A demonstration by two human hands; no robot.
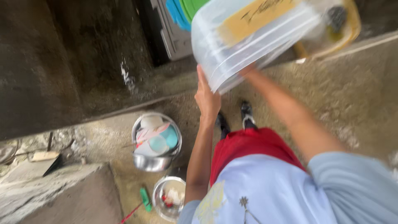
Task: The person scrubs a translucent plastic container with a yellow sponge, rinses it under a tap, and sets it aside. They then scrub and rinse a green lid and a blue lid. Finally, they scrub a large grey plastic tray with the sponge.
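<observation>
- Clear plastic storage bin point(248, 41): held raised in front of the person, tilted, near the top of the view. Walls are translucent and ribbed, with rounded corners and a yellowish label on the upward face.
- Handling judgement: thin moulded plastic, probably light for its bulk, with walls that flex. The smooth surface may slip, so the bottom edge and corners give the surest hold. The contents cannot be made out through the blur.
- Left hand point(207, 99): open palm pressed flat against the bin's lower corner, fingers extended upward, supporting rather than clenching.
- Right hand: hidden behind the bin. The forearm runs up to its underside, but whether the fingers grip cannot be told.
- Lids point(184, 10): blue and green plastic pieces just beyond the bin's upper left edge.
- Yellow container point(348, 29): rounded rim behind the bin's right end, blurred.
- Steel basin point(155, 162): shiny metal bowl on the ground to the left, loaded with pale plastic cups and dishes.
- Second metal bowl point(159, 205): smaller, nearer the person, holding white and red items.
- Green-handled brush point(145, 198): lying beside the second bowl.
- Ground point(352, 95): rough, gritty concrete. A dark stained wall point(62, 62) stands at left.
</observation>
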